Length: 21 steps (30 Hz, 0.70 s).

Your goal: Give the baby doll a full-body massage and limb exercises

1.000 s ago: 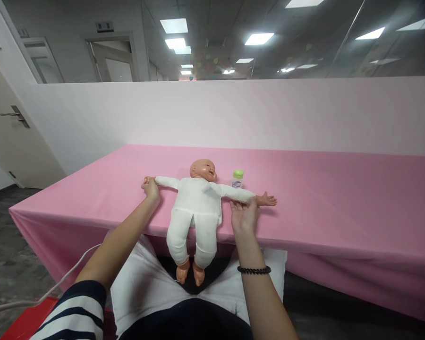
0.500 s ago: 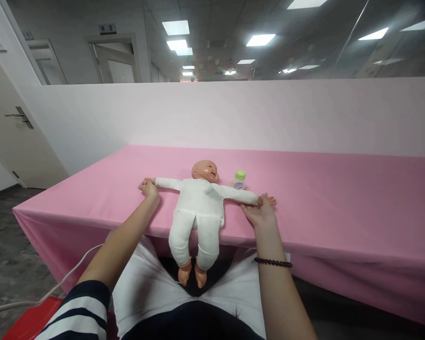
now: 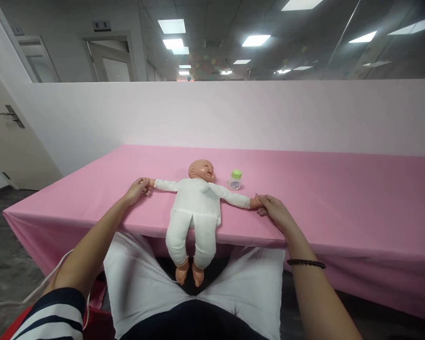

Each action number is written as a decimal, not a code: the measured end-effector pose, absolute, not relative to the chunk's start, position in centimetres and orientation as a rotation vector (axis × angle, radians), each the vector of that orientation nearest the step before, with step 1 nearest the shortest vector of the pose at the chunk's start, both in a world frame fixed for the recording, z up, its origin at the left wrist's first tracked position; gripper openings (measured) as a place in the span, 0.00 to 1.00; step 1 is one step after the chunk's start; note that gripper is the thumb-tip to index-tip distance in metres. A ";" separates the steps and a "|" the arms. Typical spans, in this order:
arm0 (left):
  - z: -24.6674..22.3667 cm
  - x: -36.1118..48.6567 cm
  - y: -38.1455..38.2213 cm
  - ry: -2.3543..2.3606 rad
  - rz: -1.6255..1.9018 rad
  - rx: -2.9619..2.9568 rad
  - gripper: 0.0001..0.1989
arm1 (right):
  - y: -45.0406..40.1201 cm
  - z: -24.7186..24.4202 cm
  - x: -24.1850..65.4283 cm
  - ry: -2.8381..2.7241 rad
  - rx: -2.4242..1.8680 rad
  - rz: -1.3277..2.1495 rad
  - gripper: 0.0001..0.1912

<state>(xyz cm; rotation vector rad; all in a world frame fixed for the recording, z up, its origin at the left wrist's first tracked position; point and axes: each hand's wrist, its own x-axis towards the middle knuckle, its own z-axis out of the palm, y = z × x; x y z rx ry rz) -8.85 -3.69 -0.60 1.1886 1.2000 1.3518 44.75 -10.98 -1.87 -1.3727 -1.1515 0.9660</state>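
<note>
A baby doll (image 3: 196, 200) in a white cloth suit lies on its back on the pink-covered table (image 3: 326, 203). Its arms are stretched out to both sides, and its legs hang over the near edge. My left hand (image 3: 139, 190) pinches the doll's hand on the left side. On the other side, my right hand (image 3: 274, 208) has its fingers closed on the doll's other hand (image 3: 255, 202). Just beyond that outstretched arm stands a small clear jar (image 3: 235, 181) with a green lid.
A white wall (image 3: 248, 113) with a window above it runs along the table's far side. At left is a door (image 3: 14, 137) with a lever handle. A pale cable (image 3: 38, 288) passes by my left arm, above a red seat (image 3: 98, 321).
My left hand has moved outward along the doll's arm to its fingers. My right hand has shifted from under the doll's wrist to its hand, coming from the outer side.
</note>
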 end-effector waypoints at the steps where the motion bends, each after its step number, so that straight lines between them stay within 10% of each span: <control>1: -0.5 -9.4 -4.0 1.162 1.317 1.218 0.12 | -11.1 -1.8 44.8 -1.185 -1.378 0.941 0.19; 21: -0.4 -10.0 -4.6 1.081 1.312 1.297 0.21 | -11.5 -2.7 45.5 -1.186 -1.244 0.919 0.34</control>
